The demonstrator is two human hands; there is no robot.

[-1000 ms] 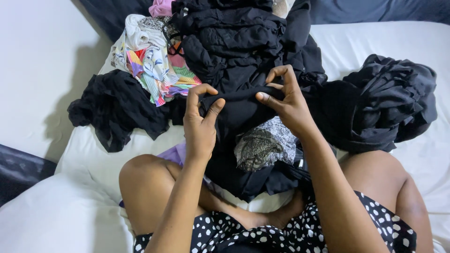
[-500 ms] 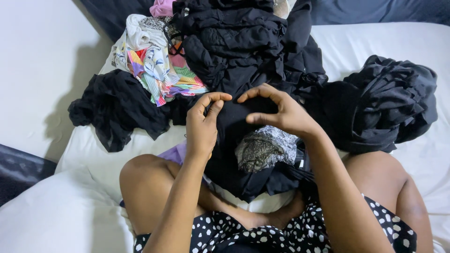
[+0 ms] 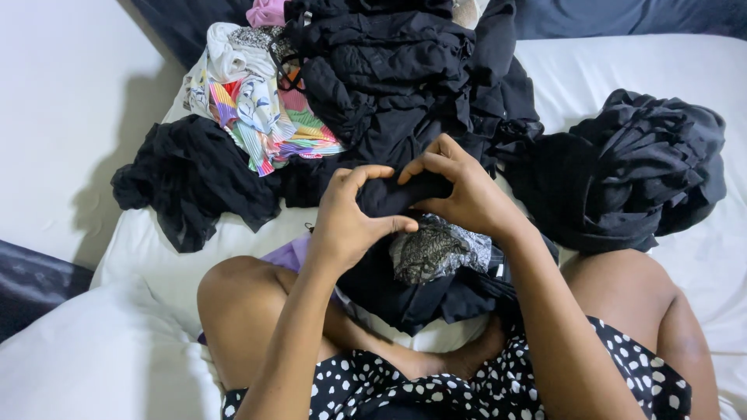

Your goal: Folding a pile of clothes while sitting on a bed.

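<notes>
Gathering a small black garment above the lap, the left hand and right hand are both closing around it, fingertips nearly meeting. Keeping its edges aligned and clear of the patterned grey cloth beneath is likely helping a neat fold.

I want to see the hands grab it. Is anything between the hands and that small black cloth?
No. The left hand and right hand are both already gripping the black cloth, with nothing visible between.
</notes>
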